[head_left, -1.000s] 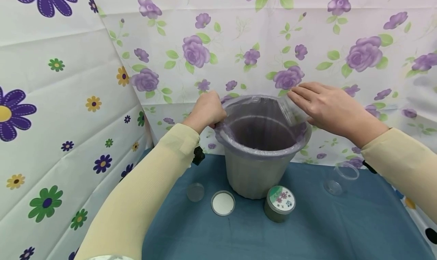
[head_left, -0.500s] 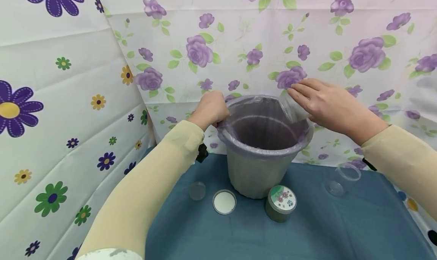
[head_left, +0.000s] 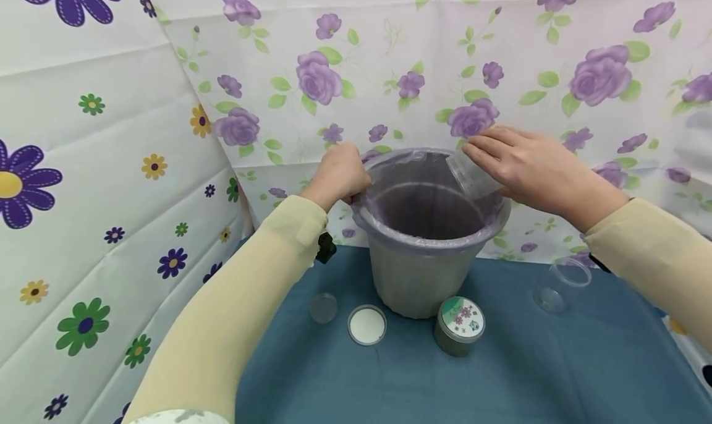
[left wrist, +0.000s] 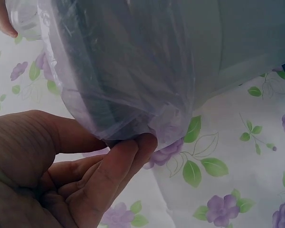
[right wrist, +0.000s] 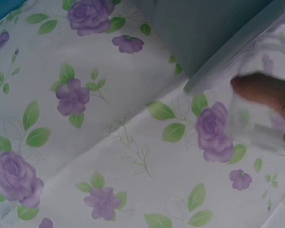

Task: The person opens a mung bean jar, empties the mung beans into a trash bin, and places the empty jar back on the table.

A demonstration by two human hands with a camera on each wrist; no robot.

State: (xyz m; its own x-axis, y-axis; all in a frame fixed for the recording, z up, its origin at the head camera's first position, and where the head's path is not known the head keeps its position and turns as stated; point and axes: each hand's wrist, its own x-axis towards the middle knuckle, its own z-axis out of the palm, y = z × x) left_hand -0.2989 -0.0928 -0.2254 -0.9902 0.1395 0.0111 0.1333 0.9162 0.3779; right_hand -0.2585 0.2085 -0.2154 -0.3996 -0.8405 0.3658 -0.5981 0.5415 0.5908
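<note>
A grey bin (head_left: 417, 282) stands on the table, lined with a thin, translucent purple bag (head_left: 439, 245) folded over its rim. My left hand (head_left: 340, 172) pinches the bag-covered rim at the left; in the left wrist view the thumb and fingers of the left hand (left wrist: 80, 166) close on its edge. On the other side, my right hand (head_left: 534, 170) grips a clear plastic cup (head_left: 471, 175), tilted with its mouth over the bin's right part. The right wrist view shows the thumb along the cup (right wrist: 256, 126). Whatever the cup contains is hard to make out.
In front of the bin lie a small clear disc (head_left: 324, 308) and a round lid with a white face (head_left: 367, 325). A jar (head_left: 459, 328) with a floral-printed lid sits close to the bin. Another clear cup (head_left: 562, 285) stands at the right. Floral sheets hang behind and left.
The right hand and its cup have shifted slightly left over the bin. My left hand stays on the rim. The head view has moved a little.
</note>
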